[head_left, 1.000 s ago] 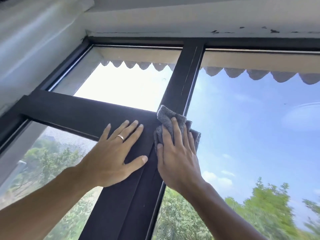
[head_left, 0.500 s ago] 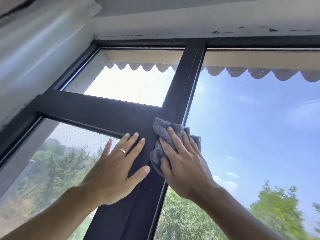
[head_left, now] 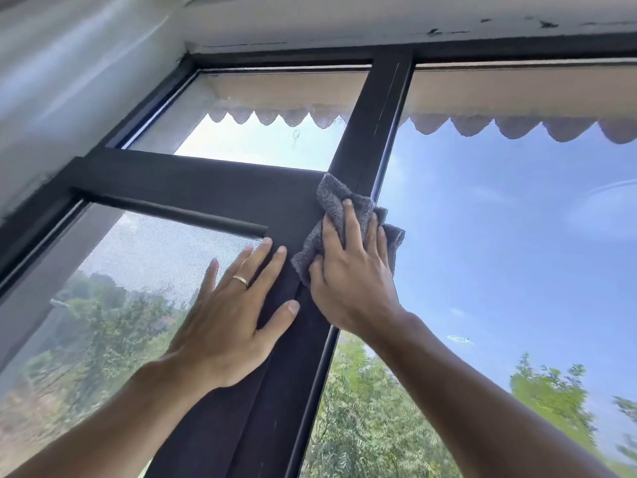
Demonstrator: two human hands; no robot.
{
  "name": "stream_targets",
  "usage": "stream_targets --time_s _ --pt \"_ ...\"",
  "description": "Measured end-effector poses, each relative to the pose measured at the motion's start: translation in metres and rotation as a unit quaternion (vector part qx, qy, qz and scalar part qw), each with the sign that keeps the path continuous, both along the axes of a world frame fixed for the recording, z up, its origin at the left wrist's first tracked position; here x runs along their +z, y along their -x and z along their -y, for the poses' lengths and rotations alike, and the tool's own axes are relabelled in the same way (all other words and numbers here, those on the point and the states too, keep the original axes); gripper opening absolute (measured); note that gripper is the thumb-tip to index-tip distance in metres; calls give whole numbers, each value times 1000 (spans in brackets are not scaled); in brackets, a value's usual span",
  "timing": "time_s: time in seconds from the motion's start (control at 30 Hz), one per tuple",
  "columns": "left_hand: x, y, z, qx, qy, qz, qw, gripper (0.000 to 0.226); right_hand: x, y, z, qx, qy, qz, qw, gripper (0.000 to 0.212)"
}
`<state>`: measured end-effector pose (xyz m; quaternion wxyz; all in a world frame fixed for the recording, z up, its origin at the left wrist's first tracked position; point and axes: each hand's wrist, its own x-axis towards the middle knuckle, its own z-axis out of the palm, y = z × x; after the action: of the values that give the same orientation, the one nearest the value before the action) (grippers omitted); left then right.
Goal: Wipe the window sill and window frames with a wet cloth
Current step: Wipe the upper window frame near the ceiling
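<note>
At the crossing of the dark window frame (head_left: 220, 188), where the upright bar meets the horizontal one, a grey cloth (head_left: 332, 205) lies bunched against the metal. The right hand (head_left: 351, 270) presses it there with fingers spread flat over the fabric, the thumb tucked against the cloth's lower edge; one corner of the cloth hangs past the bar onto the right-hand glass pane (head_left: 499, 219). Just beside it, the left hand (head_left: 234, 305) rests open and flat, its palm partly on the upright bar and its fingers reaching over the screened lower-left pane (head_left: 144, 270); a ring (head_left: 240, 280) shows on one finger. That hand holds nothing and seems only to brace the body.

The step in hand looks like wiping the upright bar of the frame near the junction. The sill is not in view, so how much of the whole task is done cannot be told from here. The upper stretch of the upright, up to the top rail under the ceiling (head_left: 344, 22), and the horizontal bar to the left would seem natural places to go next. Either calls for keeping the palm flat so the cloth stays pressed along the narrow face, and for reaching higher. Beyond the glass hang a scalloped awning edge (head_left: 517, 127) and green trees (head_left: 379, 426) under blue sky.
</note>
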<state>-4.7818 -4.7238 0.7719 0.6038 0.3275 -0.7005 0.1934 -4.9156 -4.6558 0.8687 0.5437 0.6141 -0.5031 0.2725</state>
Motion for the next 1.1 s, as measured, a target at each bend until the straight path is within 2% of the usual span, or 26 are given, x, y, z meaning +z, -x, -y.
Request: stream_targets --time_s 0.2,0.43,0.53,0.63,0.73,0.8,0.87,0.97,1.1 --pt "-6 -3 10 -17 23 -39 999 84 -56 2 1 7 -1 -42 999 83" --pt "-28 -1 20 -50 45 -52 996 86 -67 -7 5 -3 17 3 1000 69" --pt "-36 -2 20 -72 42 -47 995 86 -71 -12 4 57 14 35 998 81" --pt "-64 -6 7 -100 37 -21 994 75 -105 -17 -1 117 18 87 989 81" --pt "-120 -18 0 -92 37 18 995 68 -165 -19 0 135 43 108 984 62" --pt "-164 -25 1 -85 43 53 994 65 -203 -23 3 132 61 133 980 54" --pt "-192 -32 9 -98 56 60 992 62 -220 -25 5 105 65 125 984 56" --pt "-189 -39 23 -113 74 56 989 60 -208 -25 2 39 51 122 990 63" --pt "-147 -40 33 -129 88 41 987 60 -139 -38 2 18 43 184 982 64"
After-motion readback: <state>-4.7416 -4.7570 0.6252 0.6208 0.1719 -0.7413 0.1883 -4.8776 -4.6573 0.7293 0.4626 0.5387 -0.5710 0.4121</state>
